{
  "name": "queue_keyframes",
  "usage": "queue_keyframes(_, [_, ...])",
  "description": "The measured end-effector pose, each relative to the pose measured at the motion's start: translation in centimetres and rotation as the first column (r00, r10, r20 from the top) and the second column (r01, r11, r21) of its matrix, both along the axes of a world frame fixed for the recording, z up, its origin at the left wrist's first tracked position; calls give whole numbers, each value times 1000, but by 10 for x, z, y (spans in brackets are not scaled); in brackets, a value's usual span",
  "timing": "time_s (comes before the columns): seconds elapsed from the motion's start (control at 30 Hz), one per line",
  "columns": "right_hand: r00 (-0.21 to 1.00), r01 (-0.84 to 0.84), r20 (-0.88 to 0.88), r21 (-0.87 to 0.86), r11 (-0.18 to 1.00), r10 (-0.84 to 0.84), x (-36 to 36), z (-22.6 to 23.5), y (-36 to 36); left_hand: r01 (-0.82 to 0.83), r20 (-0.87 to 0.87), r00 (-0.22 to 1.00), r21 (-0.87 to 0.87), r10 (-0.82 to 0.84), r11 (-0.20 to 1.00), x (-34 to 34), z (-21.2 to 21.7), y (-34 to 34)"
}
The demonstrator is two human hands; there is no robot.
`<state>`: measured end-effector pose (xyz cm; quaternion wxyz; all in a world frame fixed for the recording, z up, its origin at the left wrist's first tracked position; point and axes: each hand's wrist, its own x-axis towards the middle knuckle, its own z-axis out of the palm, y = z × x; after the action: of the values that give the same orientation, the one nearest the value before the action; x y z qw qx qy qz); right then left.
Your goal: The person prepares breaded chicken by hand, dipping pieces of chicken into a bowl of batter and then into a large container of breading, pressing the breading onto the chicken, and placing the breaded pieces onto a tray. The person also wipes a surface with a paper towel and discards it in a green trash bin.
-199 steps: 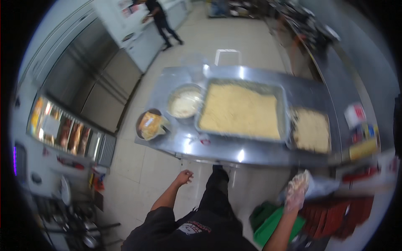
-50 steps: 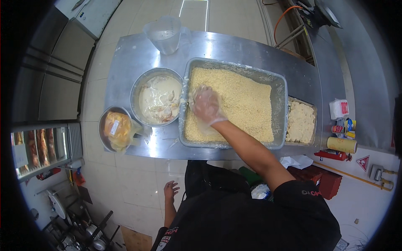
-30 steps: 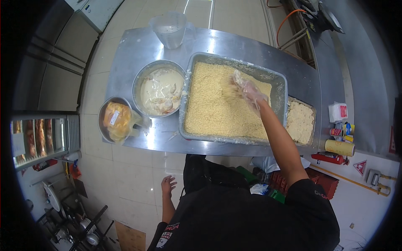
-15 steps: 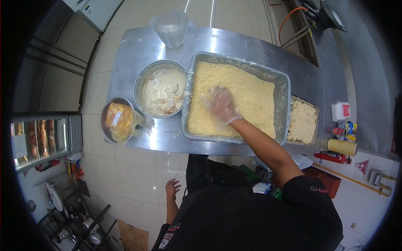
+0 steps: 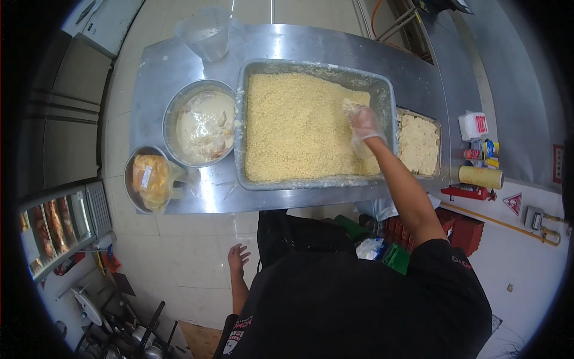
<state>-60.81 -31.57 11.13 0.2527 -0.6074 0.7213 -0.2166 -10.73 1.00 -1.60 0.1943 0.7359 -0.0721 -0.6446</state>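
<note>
My right hand (image 5: 364, 124), in a clear plastic glove, is over the right part of a grey tub (image 5: 241, 128) full of pale yellow crumbs (image 5: 299, 128). Its fingers are closed on a crumb-coated piece (image 5: 353, 107); what the piece is made of, I cannot tell. Bare and away from the table, my left hand (image 5: 238, 257) hangs low with its fingers apart, holding nothing. Left of the tub stands a round metal bowl (image 5: 168, 122) with pieces in creamy white batter (image 5: 206, 122). A tray (image 5: 440, 149) of crumb-coated pieces (image 5: 417, 143) adjoins the tub's right side.
Everything stands on a steel table (image 5: 293, 39). A clear measuring jug (image 5: 209, 39) is at its far left. A smaller metal bowl (image 5: 130, 185) holds an orange-yellow bagged package (image 5: 149, 179). Red crates (image 5: 460, 233) are below the table on the right.
My right hand has moved right across the crumbs, and a coated piece now shows in its fingers. The whole view has shifted, with the table further left and higher. My left hand still hangs.
</note>
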Motion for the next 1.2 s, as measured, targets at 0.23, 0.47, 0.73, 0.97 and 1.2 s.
queue_keyframes(0.23, [915,213,-378,162,963,-139,-35,-37,54,92,38,996,-227,-86,969,34,-67,50])
queue_keyframes(0.47, [894,439,-97,-9,898,-438,-26,-15,48,10,-97,995,-20,-12,1000,1,-54,12])
queue_keyframes(0.73, [720,642,435,-123,757,-540,-60,54,133,748,63,620,-347,-782,566,9,-57,-68])
queue_keyframes(0.97, [63,997,684,-14,73,-727,-75,48,395,945,-12,299,-137,-954,298,-79,-26,-182])
queue_keyframes(1.2, [-643,764,366,242,-599,-672,-52,-77,661,997,22,30,-75,-999,28,-146,6,-173])
